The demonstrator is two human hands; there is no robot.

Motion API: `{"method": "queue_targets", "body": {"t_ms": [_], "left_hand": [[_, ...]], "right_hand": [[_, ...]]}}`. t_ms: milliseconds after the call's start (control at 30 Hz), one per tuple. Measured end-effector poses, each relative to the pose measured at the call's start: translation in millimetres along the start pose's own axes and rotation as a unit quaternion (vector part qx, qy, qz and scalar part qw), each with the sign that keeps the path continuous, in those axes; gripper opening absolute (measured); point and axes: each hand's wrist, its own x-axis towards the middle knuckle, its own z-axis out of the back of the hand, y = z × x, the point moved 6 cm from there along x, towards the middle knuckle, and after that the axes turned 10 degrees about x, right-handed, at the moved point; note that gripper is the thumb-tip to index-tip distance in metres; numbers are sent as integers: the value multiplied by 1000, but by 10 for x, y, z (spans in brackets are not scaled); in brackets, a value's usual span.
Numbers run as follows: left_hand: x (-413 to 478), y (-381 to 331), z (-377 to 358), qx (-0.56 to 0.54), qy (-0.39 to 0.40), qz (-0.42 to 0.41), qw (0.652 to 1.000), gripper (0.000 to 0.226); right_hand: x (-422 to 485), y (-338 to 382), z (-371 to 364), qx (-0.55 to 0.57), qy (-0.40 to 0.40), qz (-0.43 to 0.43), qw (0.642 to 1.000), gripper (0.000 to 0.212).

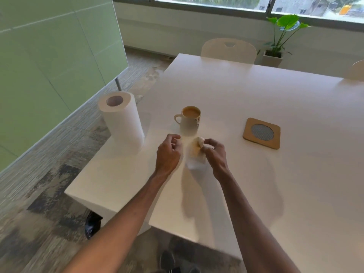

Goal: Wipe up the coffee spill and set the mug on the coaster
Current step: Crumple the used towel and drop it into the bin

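Head view: the right hand (215,154) has a narrow fingertip grip pinching a crumpled white paper towel (195,154) stained tan. The left hand (168,154) is loosely curled, holding nothing. The white ceramic mug (189,120) of coffee stands on the white surface (256,91), well apart from the square cork coaster (262,133).

Both forearms bare from the bottom edge up to the wrists, no sleeve in view. Left hand (167,152) and right hand (215,154): no gloves, rings, watch or bands visible. Dark shoes (167,261) at bottom centre, partly cut off by the frame edge; blurred, so no laces or markings can be made out.
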Motion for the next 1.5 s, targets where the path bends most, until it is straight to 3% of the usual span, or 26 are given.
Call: {"method": "queue_targets", "body": {"t_ms": [100,267,533,667,733,833,967,1133,1233,1333,1500], "left_hand": [[-241,-36,-23,12,31,-38,999,31],[-568,105,136,-1,87,-19,996,40],[-947,386,808,-61,14,24,998,21],[-1128,664,1195,-91,0,24,996,9],[-1236,841,1415,-92,-4,22,996,13],[-1371,1149,1797,-101,-11,34,994,26],[-1541,1686,2294,-191,-4,84,978,38],[-1691,2360,2893,-237,-40,123,963,25],[-1752,2895,3160,-211,-63,155,963,16],[-1792,3473,3316,-176,-64,185,965,18],[-1678,4379,3273,-116,-54,246,961,21]], "right_hand": [[-192,-48,-53,43,29,7,999,23],[-522,-106,-230,72,71,20,995,25],[-1098,-102,-733,10,150,56,987,27],[-1415,-154,-1141,47,184,21,982,48],[-1552,-183,-1389,45,196,23,979,40],[-1736,-244,-1801,25,211,46,976,24],[-2008,-371,-2434,-54,216,86,971,32],[-2357,-514,-3315,-143,209,162,954,33],[-2570,-697,-3869,-180,227,187,939,31],[-2699,-1074,-4365,-187,244,148,940,31],[-2503,-1954,-4972,-185,234,-28,954,22]]}}
